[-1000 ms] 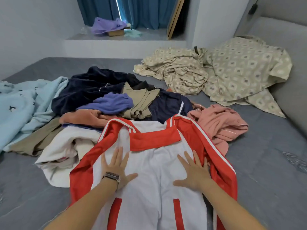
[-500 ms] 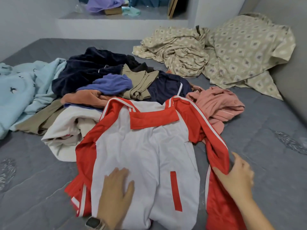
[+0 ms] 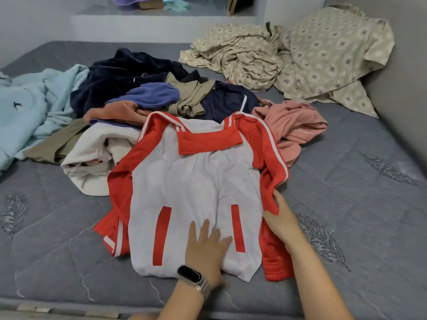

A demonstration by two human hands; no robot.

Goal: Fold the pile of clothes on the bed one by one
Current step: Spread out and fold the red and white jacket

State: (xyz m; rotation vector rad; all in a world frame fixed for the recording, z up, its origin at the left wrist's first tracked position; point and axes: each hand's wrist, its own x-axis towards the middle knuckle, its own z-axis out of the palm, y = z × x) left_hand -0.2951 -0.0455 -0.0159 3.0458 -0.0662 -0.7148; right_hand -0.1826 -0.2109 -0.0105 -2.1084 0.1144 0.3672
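Note:
A red and white jacket [image 3: 191, 181] lies front up on the grey bed [image 3: 351, 211], collar away from me, its upper part resting on the pile of clothes [image 3: 147, 98]. My left hand [image 3: 208, 248], with a watch on the wrist, presses flat on the white lower front between the two red pocket stripes. At the jacket's right side, my right hand [image 3: 283, 221] holds the red right sleeve [image 3: 272, 172], with the sleeve's fabric draped over its fingers. The left sleeve lies bunched under the jacket's left edge.
The pile holds a navy fleece, a purple top, olive trousers, a cream garment [image 3: 92, 158] and a pink garment [image 3: 291, 125]. A light blue blanket [image 3: 30, 107] lies at the left. A patterned beige sheet [image 3: 300, 54] is heaped at the back right by the wall.
Both hands slid down from the jacket's chest. My left hand now presses near the hem, and my right hand moved out to the right sleeve and took hold of it.

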